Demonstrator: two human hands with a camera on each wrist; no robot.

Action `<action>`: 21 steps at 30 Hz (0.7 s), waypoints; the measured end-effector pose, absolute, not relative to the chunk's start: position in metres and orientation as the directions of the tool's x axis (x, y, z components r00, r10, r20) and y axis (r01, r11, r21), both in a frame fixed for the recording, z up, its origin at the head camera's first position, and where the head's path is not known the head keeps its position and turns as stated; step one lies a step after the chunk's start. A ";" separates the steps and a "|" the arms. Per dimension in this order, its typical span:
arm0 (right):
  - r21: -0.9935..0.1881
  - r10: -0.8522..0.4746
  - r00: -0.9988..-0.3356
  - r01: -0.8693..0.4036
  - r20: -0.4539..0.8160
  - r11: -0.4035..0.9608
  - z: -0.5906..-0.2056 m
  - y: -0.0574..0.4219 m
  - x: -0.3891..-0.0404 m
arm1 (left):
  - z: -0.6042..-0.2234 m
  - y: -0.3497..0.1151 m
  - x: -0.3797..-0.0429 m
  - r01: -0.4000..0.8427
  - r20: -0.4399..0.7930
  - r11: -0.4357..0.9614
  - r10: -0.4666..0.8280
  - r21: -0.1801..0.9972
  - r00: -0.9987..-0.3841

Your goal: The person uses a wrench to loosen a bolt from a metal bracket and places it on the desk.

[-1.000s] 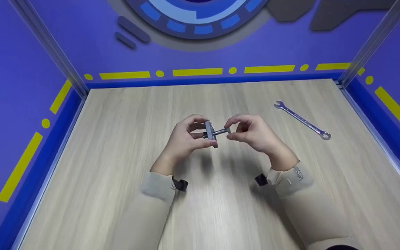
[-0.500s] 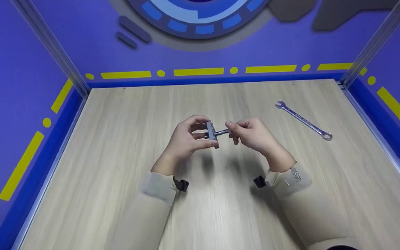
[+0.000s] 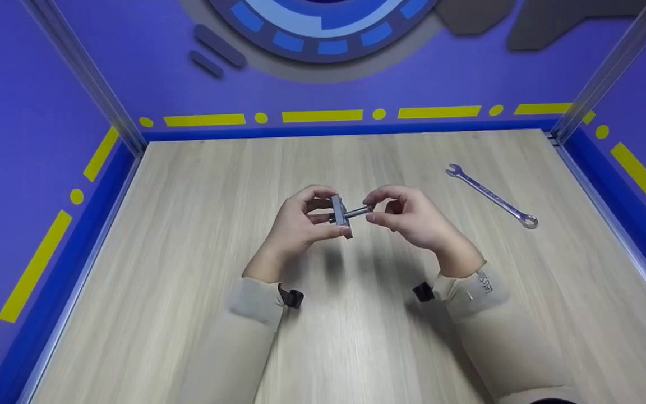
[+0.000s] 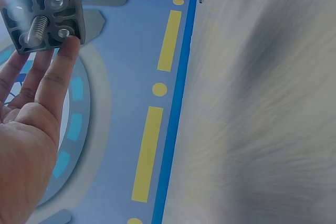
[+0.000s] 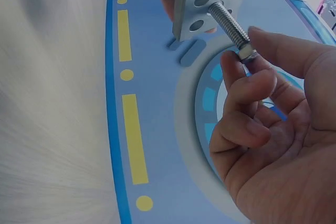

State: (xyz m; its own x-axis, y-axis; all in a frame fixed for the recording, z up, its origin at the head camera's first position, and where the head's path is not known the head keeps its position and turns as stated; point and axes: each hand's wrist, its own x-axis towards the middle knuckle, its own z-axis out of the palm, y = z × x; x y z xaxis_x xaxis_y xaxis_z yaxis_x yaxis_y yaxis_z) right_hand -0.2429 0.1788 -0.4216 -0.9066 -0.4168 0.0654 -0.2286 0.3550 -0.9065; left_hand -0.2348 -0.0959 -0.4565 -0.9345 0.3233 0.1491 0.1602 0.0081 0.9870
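Bare right hand (image 3: 410, 216): thumb rolled from upper to lower side (head view) over the last half second, forefinger now above.
Pale wood-grain tabletop (image 3: 323, 336): under both hands.
Silver steel combination wrench (image 3: 491, 195): lying on the tabletop, well right of my right hand.
Bare left hand (image 3: 295, 221): fingers and thumb clamped on the edges of a grey, square, metal-looking plate with corner holes (image 3: 338, 210).
Plate: between my hands, ribbed face to my left palm.
Silver threaded steel bolt (image 5: 231, 23): through plate centre, tip showing out the ribbed side. Long axis runs hand to hand, roughly square to plate; I judge that's the axis that counts.
Hex end (image 5: 247, 52): pinched between right fingertips, that hand nearer; pressure can't tell.
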 end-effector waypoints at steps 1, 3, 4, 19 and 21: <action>-0.902 -0.418 -0.905 -0.245 0.081 0.355 -0.421 0.179 -0.243 | -0.457 -0.096 -0.235 0.162 0.150 0.010 0.324 0.987 -0.934; -0.893 -0.421 -0.900 -0.276 0.111 0.355 -0.423 0.179 -0.242 | -0.457 -0.096 -0.235 0.160 0.149 0.009 0.326 0.987 -0.934; -0.890 -0.424 -0.897 -0.290 0.125 0.352 -0.423 0.179 -0.243 | -0.457 -0.096 -0.235 0.161 0.150 0.008 0.327 0.987 -0.933; -0.909 -0.337 -0.938 -0.070 -0.081 0.411 -0.423 0.179 -0.247 | -0.458 -0.092 -0.234 0.149 0.139 0.006 0.327 0.989 -0.935; -0.907 -0.318 -0.938 -0.009 -0.138 0.420 -0.424 0.175 -0.246 | -0.458 -0.092 -0.234 0.157 0.142 0.019 0.325 0.987 -0.935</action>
